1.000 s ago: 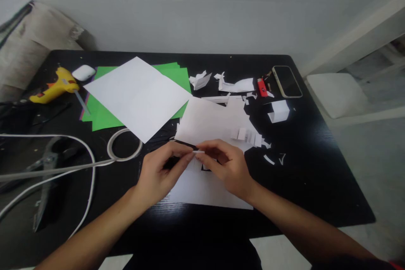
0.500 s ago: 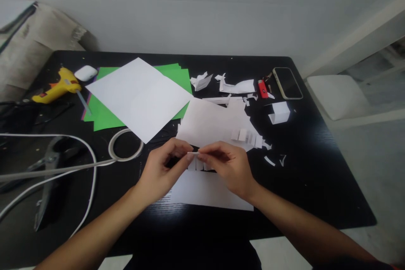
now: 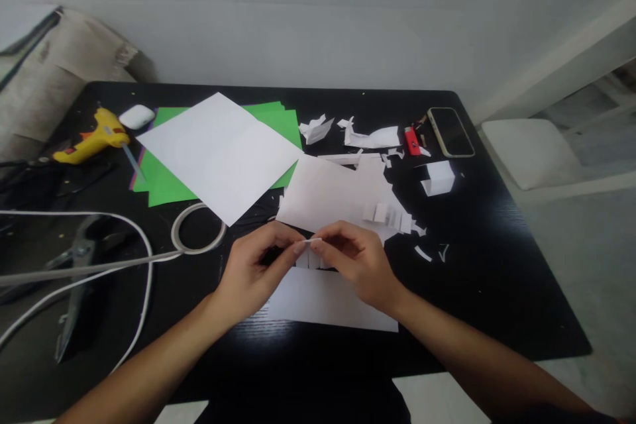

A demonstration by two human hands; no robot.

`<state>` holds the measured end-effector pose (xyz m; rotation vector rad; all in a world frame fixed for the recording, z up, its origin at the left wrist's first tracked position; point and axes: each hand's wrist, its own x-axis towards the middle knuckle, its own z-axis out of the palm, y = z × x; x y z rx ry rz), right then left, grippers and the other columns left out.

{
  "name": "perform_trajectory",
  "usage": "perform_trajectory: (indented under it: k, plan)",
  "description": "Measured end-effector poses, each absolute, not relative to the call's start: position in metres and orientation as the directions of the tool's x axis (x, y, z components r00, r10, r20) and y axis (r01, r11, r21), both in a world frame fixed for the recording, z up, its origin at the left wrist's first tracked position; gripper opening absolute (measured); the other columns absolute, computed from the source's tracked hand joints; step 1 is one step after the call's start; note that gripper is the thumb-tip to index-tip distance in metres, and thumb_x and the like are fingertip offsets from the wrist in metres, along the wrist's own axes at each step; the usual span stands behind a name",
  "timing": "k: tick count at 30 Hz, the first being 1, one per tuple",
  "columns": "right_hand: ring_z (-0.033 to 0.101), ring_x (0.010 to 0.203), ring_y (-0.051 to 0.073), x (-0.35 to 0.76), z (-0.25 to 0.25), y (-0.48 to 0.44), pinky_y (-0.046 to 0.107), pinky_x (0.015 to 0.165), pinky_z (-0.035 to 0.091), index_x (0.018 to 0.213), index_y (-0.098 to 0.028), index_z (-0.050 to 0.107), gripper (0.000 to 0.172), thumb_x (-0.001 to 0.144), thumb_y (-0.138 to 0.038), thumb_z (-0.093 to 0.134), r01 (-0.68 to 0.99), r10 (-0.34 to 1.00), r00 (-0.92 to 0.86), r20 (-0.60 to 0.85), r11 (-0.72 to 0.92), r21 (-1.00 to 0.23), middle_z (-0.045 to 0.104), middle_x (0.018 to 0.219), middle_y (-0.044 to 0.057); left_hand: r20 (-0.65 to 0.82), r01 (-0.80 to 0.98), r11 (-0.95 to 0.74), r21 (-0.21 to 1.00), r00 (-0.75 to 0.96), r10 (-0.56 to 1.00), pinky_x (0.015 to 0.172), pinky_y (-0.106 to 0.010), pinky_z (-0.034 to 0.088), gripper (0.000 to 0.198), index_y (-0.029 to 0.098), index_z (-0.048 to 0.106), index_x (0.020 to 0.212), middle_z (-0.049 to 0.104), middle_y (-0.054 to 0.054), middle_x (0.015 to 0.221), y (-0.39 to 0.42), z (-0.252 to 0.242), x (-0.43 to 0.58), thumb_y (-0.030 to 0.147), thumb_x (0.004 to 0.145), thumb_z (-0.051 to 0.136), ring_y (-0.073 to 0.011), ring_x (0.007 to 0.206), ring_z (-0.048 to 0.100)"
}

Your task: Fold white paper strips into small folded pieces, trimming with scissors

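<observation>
Between my two hands is a small, narrow piece of white paper point(image 3: 313, 240), seen almost edge-on. My left hand point(image 3: 261, 265) pinches its left end between thumb and forefinger. At the other end, my right hand point(image 3: 355, 262) pinches it the same way. Just below the fingertips, small white paper strips point(image 3: 314, 260) show, partly hidden by the hands. Under my wrists lies a white sheet point(image 3: 328, 301) near the table's front edge. Beyond the hands rests a larger cut white sheet point(image 3: 322, 189) with small folded paper pieces point(image 3: 387, 214) on its right part.
On the black table point(image 3: 497, 278), a yellow glue gun point(image 3: 97, 138), white cable point(image 3: 149, 258) and pliers-like tool point(image 3: 77, 285) lie left. A white square sheet point(image 3: 218, 159) covers green sheets point(image 3: 163, 189). Paper scraps point(image 3: 372, 136), a red lighter point(image 3: 412, 140) and a phone point(image 3: 451, 132) lie back right.
The fingertips of both hands have shifted slightly to the right with the paper piece, and more of its edge shows by my right thumb. The other things lie as before.
</observation>
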<state>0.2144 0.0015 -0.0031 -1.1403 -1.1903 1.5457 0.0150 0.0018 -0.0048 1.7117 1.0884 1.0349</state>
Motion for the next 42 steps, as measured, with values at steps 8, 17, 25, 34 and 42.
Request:
perform_trajectory:
  k: [8,17,25,34,42]
  plan:
    - [0.066,0.069,0.015,0.2136,-0.0036,-0.0011,0.028,0.063,0.053,0.086,-0.022,0.079,0.008,0.088,-0.031,0.079,-0.011,0.980,-0.189,-0.063,-0.067,-0.998,0.074,0.078,0.001,0.184,0.249,-0.260,0.933,0.293,0.938,0.067,-0.027,0.055,0.006,0.020,0.071,0.095,0.072,-0.002,0.084,0.0021,-0.0062,0.0154,0.019,0.098,0.066,-0.0131,0.075,0.067]
    - [0.068,0.070,0.016,0.2117,-0.0087,-0.0010,0.029,0.063,0.056,0.087,-0.022,0.079,0.009,0.086,-0.031,0.081,-0.007,0.981,-0.182,-0.070,-0.072,-0.997,0.076,0.080,0.002,0.191,0.296,-0.279,0.914,0.292,0.937,0.067,-0.027,0.052,0.005,0.019,0.070,0.095,0.071,-0.002,0.083,0.0025,-0.0069,0.0156,0.020,0.097,0.066,-0.0130,0.073,0.064]
    - [0.068,0.072,0.015,0.2126,-0.0046,-0.0017,0.028,0.064,0.054,0.086,-0.022,0.076,0.008,0.089,-0.029,0.078,-0.002,0.981,-0.185,-0.055,-0.057,-0.998,0.075,0.081,0.002,0.184,0.313,-0.274,0.909,0.289,0.940,0.068,-0.028,0.052,0.005,0.019,0.069,0.094,0.070,-0.002,0.082,0.0014,-0.0075,0.0162,0.021,0.098,0.066,-0.0132,0.073,0.063]
    - [0.066,0.069,0.015,0.2130,-0.0054,-0.0021,0.029,0.064,0.054,0.087,-0.022,0.077,0.008,0.089,-0.030,0.078,0.017,0.975,-0.217,-0.057,-0.055,-0.998,0.074,0.079,0.002,0.214,0.327,-0.319,0.889,0.319,0.923,0.066,-0.026,0.052,0.006,0.019,0.067,0.093,0.069,-0.001,0.083,0.0000,-0.0061,0.0150,0.019,0.098,0.064,-0.0126,0.073,0.063]
    - [0.066,0.071,0.015,0.2142,-0.0060,-0.0014,0.027,0.061,0.054,0.086,-0.022,0.076,0.009,0.088,-0.030,0.079,-0.020,0.978,-0.193,-0.080,-0.086,-0.996,0.072,0.078,0.001,0.173,0.319,-0.264,0.910,0.288,0.942,0.063,-0.028,0.051,0.009,0.018,0.069,0.092,0.069,-0.003,0.079,0.0022,-0.0070,0.0157,0.023,0.098,0.065,-0.0139,0.070,0.063]
